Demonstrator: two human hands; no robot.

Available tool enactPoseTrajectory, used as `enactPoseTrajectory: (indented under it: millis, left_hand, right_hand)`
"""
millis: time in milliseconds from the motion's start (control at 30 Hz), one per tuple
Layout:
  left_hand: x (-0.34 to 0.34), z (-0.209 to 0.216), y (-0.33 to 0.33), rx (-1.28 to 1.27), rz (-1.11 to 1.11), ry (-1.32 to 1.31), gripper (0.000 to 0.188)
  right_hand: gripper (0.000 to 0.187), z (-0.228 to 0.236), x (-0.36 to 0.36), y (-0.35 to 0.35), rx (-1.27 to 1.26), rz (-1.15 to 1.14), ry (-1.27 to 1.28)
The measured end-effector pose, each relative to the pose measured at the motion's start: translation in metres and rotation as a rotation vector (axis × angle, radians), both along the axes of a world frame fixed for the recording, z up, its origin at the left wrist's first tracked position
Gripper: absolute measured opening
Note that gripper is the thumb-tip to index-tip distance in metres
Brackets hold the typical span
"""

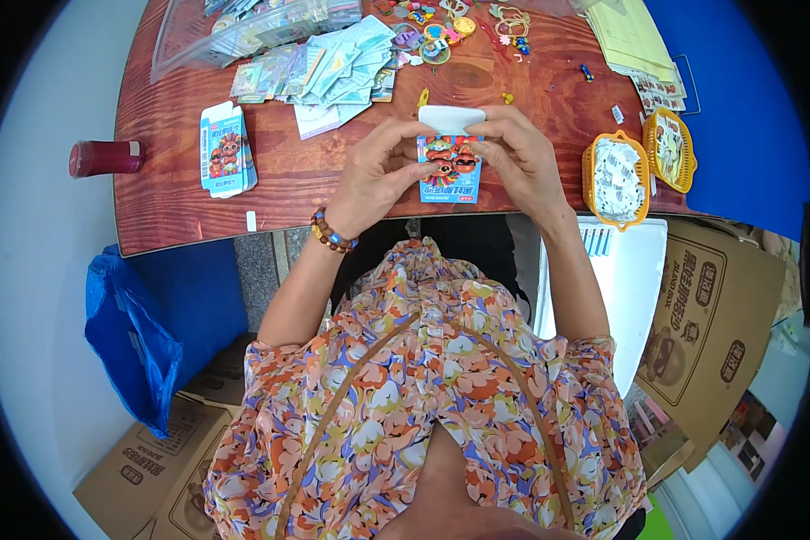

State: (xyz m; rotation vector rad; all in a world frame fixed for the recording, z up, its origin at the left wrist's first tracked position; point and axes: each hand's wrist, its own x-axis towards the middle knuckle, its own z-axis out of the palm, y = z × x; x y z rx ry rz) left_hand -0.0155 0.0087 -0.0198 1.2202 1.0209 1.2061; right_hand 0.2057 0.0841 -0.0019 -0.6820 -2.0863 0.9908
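A small blue cardboard box (pixel 450 187) printed with red cartoon figures is held upside down to me at the table's front edge. Its white flap (pixel 451 118) stands up at the far end. My left hand (pixel 375 171), with a beaded bracelet at the wrist, is closed on the box's left side, thumb on the printed face. From the right, my right hand (pixel 524 164) pinches the other side near the flap. Whether anything is inside the box cannot be seen. To the left lies a stack of similar flattened boxes (pixel 227 155).
A pile of pale-blue cards (pixel 346 67) and a clear plastic bin (pixel 261 31) lie behind. Small trinkets (pixel 435 40) are scattered at the back. Two yellow baskets (pixel 643 193) of small packets stand right. A dark red bottle (pixel 106 158) juts over the left edge.
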Motion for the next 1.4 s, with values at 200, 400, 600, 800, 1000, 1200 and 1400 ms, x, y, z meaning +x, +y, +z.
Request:
enactPoseTrajectory:
  millis: [200, 400, 600, 800, 1000, 1200, 1400]
  left_hand:
    - [0.004, 0.008, -0.007, 0.01, 0.035, 0.044, 0.037]
    - [0.005, 0.012, -0.01, 0.082, 0.039, 0.172, 0.038]
    - [0.008, 0.009, -0.015, 0.046, 0.04, 0.148, 0.046]
    - [0.009, 0.011, -0.013, 0.058, 0.014, 0.096, 0.057]
    - [0.009, 0.014, -0.009, 0.047, 0.008, 0.138, 0.059]
    - [0.01, 0.019, -0.006, 0.033, -0.012, 0.236, 0.059]
    - [0.012, 0.012, -0.009, 0.051, 0.006, 0.295, 0.061]
  right_hand:
    - [0.02, 0.017, -0.006, -0.017, -0.492, -0.068, 0.193]
    - [0.014, 0.015, -0.006, -0.01, -0.527, -0.071, 0.151]
    - [0.022, 0.031, 0.005, 0.0, -0.732, 0.06, 0.074]
    - [0.02, 0.039, 0.006, 0.006, -0.574, 0.063, -0.08]
    - [0.02, 0.039, 0.008, 0.005, -0.436, 0.029, -0.25]
    - [0.02, 0.041, 0.006, -0.003, -0.07, 0.022, -0.278]
    - [0.023, 0.04, 0.01, -0.006, 0.077, 0.092, -0.357]
